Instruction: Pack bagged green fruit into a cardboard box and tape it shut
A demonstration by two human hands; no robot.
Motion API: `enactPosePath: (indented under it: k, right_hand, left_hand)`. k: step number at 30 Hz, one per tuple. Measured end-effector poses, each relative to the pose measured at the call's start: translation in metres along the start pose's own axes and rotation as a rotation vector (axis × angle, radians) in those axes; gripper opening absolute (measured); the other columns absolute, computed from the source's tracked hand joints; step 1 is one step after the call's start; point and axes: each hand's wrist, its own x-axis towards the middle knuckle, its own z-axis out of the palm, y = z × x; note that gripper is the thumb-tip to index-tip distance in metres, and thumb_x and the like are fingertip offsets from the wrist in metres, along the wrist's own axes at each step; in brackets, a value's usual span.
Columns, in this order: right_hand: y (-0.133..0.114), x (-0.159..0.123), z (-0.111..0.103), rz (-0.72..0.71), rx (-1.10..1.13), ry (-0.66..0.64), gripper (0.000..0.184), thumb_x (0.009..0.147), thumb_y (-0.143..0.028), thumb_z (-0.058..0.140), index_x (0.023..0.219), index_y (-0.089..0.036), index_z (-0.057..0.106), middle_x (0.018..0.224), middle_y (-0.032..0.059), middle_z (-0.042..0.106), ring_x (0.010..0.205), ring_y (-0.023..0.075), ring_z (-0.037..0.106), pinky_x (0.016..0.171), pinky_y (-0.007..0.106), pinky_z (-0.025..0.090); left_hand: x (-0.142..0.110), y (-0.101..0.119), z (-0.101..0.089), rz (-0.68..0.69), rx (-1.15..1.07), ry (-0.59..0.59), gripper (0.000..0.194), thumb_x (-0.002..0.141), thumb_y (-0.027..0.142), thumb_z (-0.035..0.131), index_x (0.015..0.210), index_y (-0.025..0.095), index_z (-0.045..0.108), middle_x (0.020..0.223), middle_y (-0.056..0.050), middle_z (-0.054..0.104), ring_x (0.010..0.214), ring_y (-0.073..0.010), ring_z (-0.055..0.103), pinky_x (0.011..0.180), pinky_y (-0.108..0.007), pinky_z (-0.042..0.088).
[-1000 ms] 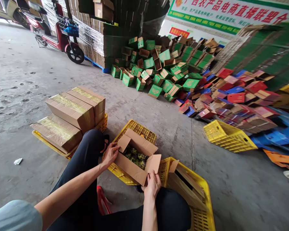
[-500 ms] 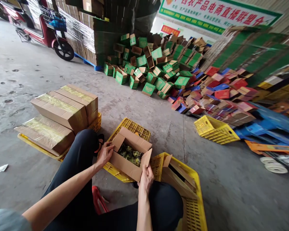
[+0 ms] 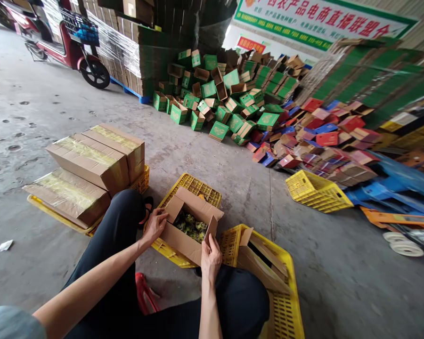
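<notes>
An open cardboard box (image 3: 179, 239) rests on a yellow plastic crate (image 3: 212, 192) between my knees. Inside lie several dark yellow-green pieces (image 3: 191, 227) in what looks like clear wrapping; I cannot make out their kind. My left hand (image 3: 155, 227) grips the box's left corner, fingers against the flap folded down there. At the opposite end, my right hand (image 3: 211, 259) has its fingers on the short right flap (image 3: 210, 229), which leans inward over the contents. The far long flap (image 3: 199, 205) stands raised.
To the left, taped cartons (image 3: 88, 157) are stacked on another yellow crate (image 3: 56, 217). By my right knee, a crate (image 3: 290, 282) holds an open carton (image 3: 259, 263). Beyond lie heaped green boxes (image 3: 219, 129), red and blue boxes (image 3: 327, 137), a yellow crate (image 3: 318, 190) and a red scooter (image 3: 67, 47).
My right hand has shifted slightly up and left, tilting the right flap from leaning outward to leaning inward. My left hand stays at the box's left corner.
</notes>
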Motion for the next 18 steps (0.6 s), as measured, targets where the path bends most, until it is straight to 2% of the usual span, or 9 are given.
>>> enactPosePath:
  k: [8,13,18]
  right_hand:
    - [0.001,-0.003,0.003,-0.017,-0.051,-0.036,0.071,0.096,-0.070,0.040,0.118,-0.014,0.078,0.133,0.0238,0.069,0.124,0.0348,0.065,0.110,0.050,0.045]
    - [0.007,-0.003,0.003,-0.068,-0.066,-0.037,0.059,0.099,-0.055,0.042,0.116,-0.013,0.079,0.131,0.0233,0.070,0.122,0.0329,0.066,0.108,0.050,0.047]
    - [0.011,-0.004,0.003,-0.126,-0.118,-0.046,0.046,0.096,-0.037,0.046,0.114,-0.012,0.079,0.130,0.0223,0.071,0.121,0.0322,0.067,0.107,0.050,0.047]
  left_hand:
    - [0.001,0.004,-0.002,-0.013,-0.007,-0.008,0.034,0.090,0.018,0.054,0.109,0.017,0.082,0.133,-0.014,0.061,0.127,-0.0306,0.059,0.111,-0.050,0.049]
    - [0.000,0.004,-0.003,-0.010,-0.023,-0.004,0.034,0.090,0.018,0.054,0.109,0.018,0.082,0.133,-0.014,0.061,0.126,-0.0317,0.060,0.111,-0.050,0.049]
    - [0.000,0.003,-0.003,-0.015,-0.031,-0.009,0.032,0.090,0.017,0.056,0.107,0.018,0.082,0.133,-0.014,0.061,0.125,-0.0317,0.061,0.111,-0.050,0.050]
